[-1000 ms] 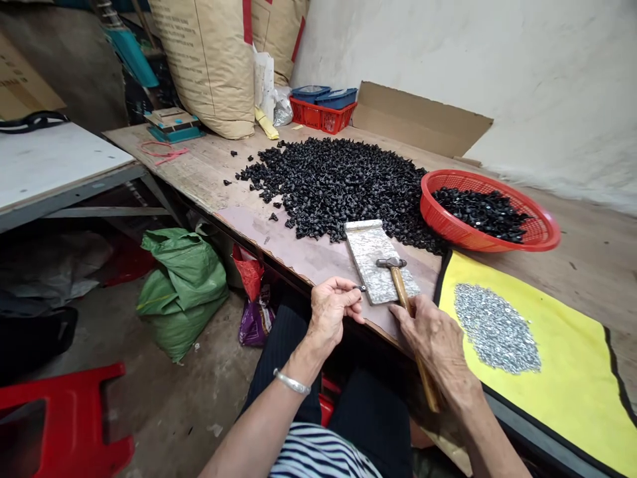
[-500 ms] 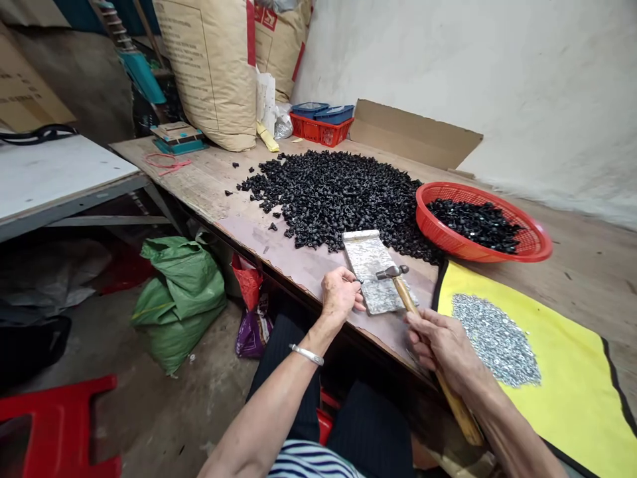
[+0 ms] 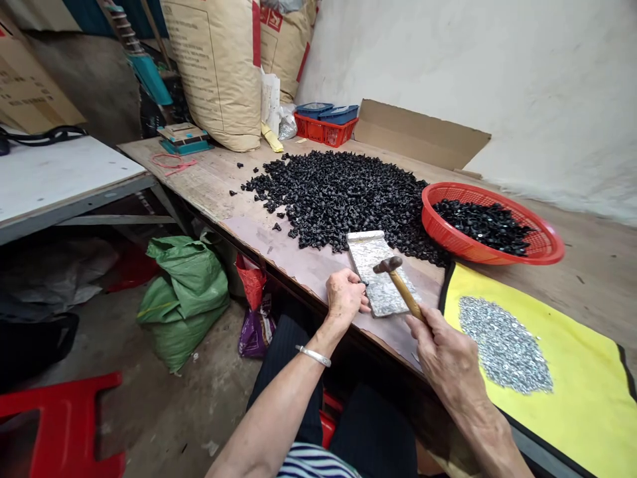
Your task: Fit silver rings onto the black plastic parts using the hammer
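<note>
My left hand (image 3: 346, 299) rests at the left edge of a scuffed metal plate (image 3: 379, 275), its fingertips shut on a small dark fastener (image 3: 365, 283). The plate lies on a mauve sheet (image 3: 298, 265) covering the wooden bench. My right hand (image 3: 448, 352) grips the wooden handle of a small hammer (image 3: 405, 292), whose steel head (image 3: 387, 265) hangs above the plate. Whether the head touches the plate, I cannot tell. A large pile of black plastic parts (image 3: 343, 199) lies just beyond the plate.
A red plastic basket (image 3: 492, 222) holding black parts sits to the right, above a yellow mat (image 3: 572, 392) with a heap of silver washers (image 3: 505, 345). Large paper sacks (image 3: 213, 73) and a cardboard sheet (image 3: 418, 133) stand behind the bench. A green sack (image 3: 186, 305) lies on the floor.
The hammer head has swung left and now sits nearer the middle of the plate. My left hand remains at the plate's edge, and the camera view has shifted slightly.
</note>
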